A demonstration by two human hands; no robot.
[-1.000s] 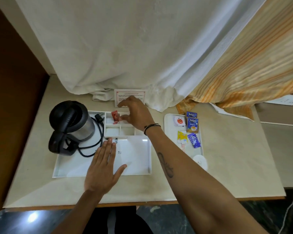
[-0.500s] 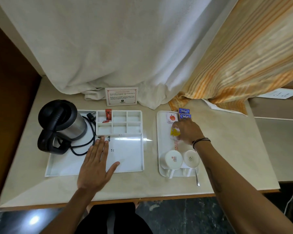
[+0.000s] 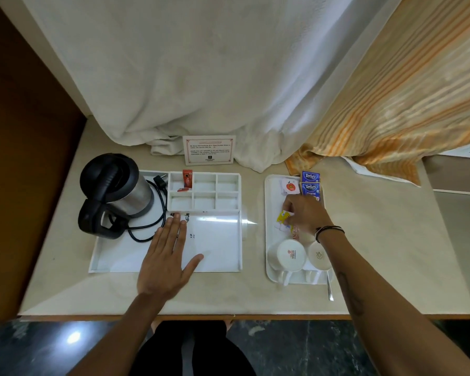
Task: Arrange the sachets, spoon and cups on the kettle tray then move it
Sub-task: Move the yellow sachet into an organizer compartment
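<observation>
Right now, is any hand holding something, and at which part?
The right hand pinches the yellow sachet at its right edge, on the small tray. The left hand lies flat on the kettle tray, holding nothing.

Person, bare forearms, no sleeves
Dark cord bracelet [image 3: 329,230] at right wrist; dark tattoo [image 3: 350,293] along right forearm; black trousers [image 3: 190,348]

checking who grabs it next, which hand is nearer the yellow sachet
Right. The right hand is on the yellow sachet in the small tray, fingertips touching it. The left hand lies flat on the kettle tray, well to its left.
</observation>
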